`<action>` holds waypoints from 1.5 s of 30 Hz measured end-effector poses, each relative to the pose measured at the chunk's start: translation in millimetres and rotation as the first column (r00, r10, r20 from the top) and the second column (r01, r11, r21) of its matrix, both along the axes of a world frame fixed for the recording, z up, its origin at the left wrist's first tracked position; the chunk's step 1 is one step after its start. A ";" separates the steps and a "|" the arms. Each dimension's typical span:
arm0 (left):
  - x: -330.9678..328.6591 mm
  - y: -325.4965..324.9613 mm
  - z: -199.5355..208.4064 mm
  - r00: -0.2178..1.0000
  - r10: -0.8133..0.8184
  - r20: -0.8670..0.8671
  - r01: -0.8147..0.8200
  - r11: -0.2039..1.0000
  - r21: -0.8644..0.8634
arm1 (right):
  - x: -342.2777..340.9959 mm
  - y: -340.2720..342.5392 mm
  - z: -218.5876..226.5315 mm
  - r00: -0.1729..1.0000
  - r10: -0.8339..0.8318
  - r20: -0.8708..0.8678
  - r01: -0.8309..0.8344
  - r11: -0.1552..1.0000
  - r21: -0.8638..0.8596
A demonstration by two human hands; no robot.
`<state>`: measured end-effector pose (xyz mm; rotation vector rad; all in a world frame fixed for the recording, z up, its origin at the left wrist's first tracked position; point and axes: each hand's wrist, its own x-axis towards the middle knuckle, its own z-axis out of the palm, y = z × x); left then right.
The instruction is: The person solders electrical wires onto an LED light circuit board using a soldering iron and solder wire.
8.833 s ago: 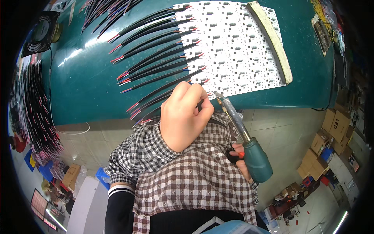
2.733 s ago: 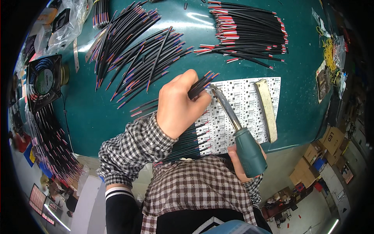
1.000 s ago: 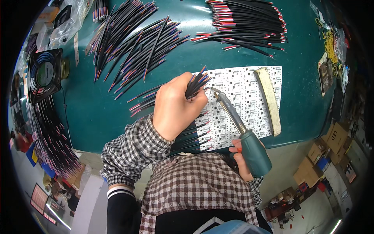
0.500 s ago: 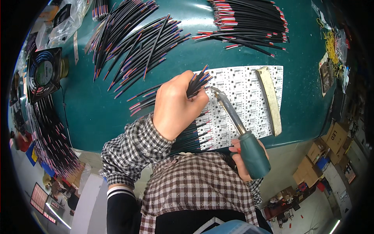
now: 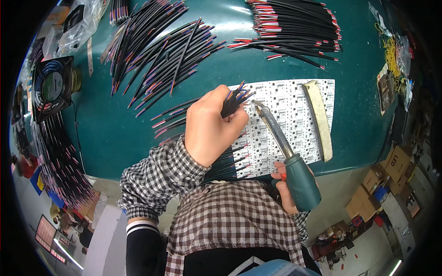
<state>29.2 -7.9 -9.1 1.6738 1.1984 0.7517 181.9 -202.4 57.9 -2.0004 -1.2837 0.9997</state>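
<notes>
My left hand (image 5: 214, 126) is closed around a bundle of short black cables (image 5: 235, 102), their stripped coloured ends poking out past the fingers. Under it lies a white sheet of circuit boards (image 5: 281, 99), with black cables in a row along its left edge. In my right hand (image 5: 287, 188) is a soldering iron (image 5: 301, 184) by its green handle. The iron's bent tip points up and left, close to the cable ends above the sheet; whether it touches a wire is too small to tell. A pale bar (image 5: 318, 119) rests across the sheet's right part.
Piles of black cables with blue and brown ends (image 5: 179, 60) lie at the far left, and red-and-white-ended ones (image 5: 299, 27) at the far right. A fan (image 5: 53, 87) stands at the left. More cables (image 5: 60, 161) hang over the left edge. Yellow wire (image 5: 390, 53) lies far right.
My left hand and its cable bundle have shifted slightly to the right. The soldering iron's tip has moved a little to the right too. Both grips are unchanged.
</notes>
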 end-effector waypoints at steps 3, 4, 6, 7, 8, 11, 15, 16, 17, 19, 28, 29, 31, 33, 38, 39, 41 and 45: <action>-0.2 2.1 4.3 0.999 -0.031 -0.042 0.029 0.999 -0.036 | -2.5 1.5 1.3 0.997 -0.058 -0.046 0.057 0.998 -0.027; -0.3 2.1 3.5 0.999 -0.030 -0.043 0.029 0.999 -0.037 | -2.9 2.5 1.9 0.996 -0.068 -0.051 0.066 0.997 -0.034; -0.2 2.1 1.5 0.999 -0.021 -0.027 0.021 1.000 -0.007 | -2.5 4.6 1.1 1.000 -0.029 -0.001 0.029 1.000 0.003; -0.2 2.2 1.8 0.999 -0.020 -0.027 0.020 1.000 -0.006 | -2.5 5.5 0.8 0.999 0.007 0.052 -0.009 0.999 0.038; 0.0 2.6 2.1 0.999 -0.024 -0.029 0.024 1.000 -0.002 | -2.6 6.3 0.8 0.999 0.007 0.052 -0.009 0.999 0.037; 1.1 3.5 3.6 0.999 -0.026 -0.029 0.026 1.000 0.005 | -4.6 6.6 0.0 0.998 -0.001 0.069 -0.002 0.999 0.042; 1.8 3.6 3.7 0.999 -0.022 -0.024 0.022 1.000 0.010 | -3.3 0.0 -5.9 0.991 0.005 0.132 -0.015 0.997 0.072; 1.6 4.0 4.2 0.999 -0.022 -0.024 0.022 1.000 0.009 | -2.1 -0.7 -6.3 0.971 0.088 0.222 -0.107 0.992 0.072; 1.9 4.3 4.9 0.999 -0.025 -0.025 0.026 1.000 0.006 | -2.8 -0.6 -6.2 0.971 0.088 0.222 -0.106 0.992 0.072; 2.5 4.6 4.8 0.999 -0.030 -0.026 0.030 1.000 0.003 | -6.2 0.8 -4.6 0.979 0.036 0.199 -0.046 0.998 0.044; 1.1 5.6 3.6 0.999 -0.046 -0.014 0.046 0.999 0.002 | -4.2 1.5 3.5 0.996 -0.092 -0.021 0.093 0.996 0.020; 1.5 5.9 3.4 0.999 -0.047 -0.014 0.047 0.999 0.010 | -3.3 1.6 2.5 0.995 -0.094 -0.021 0.094 0.995 0.019; 2.1 6.1 2.6 0.999 -0.049 -0.014 0.049 0.999 0.018 | -1.3 2.7 -0.1 0.998 -0.002 0.056 -0.003 0.995 0.095; 1.9 5.9 1.8 0.999 -0.045 -0.006 0.045 0.999 0.021 | -1.1 1.7 1.2 0.999 -0.019 0.033 0.017 0.998 0.066; -10.0 12.8 10.7 0.986 -0.163 0.020 0.164 0.981 -0.099 | 1.4 -9.3 1.1 0.969 -0.149 -0.197 0.149 0.989 -0.018; -13.7 13.8 11.7 0.974 -0.195 0.112 0.210 0.966 -0.148 | -0.7 -8.7 1.7 0.935 -0.213 -0.282 0.221 0.975 -0.005; -20.2 15.5 19.3 0.967 -0.177 0.182 0.224 0.933 -0.283 | 3.8 -12.5 -0.6 0.893 -0.198 -0.403 0.228 0.973 0.025; -41.3 12.7 35.7 0.988 -0.054 0.141 0.044 0.996 0.074 | 7.4 -20.7 -4.2 0.910 -0.168 -0.379 0.201 0.978 0.049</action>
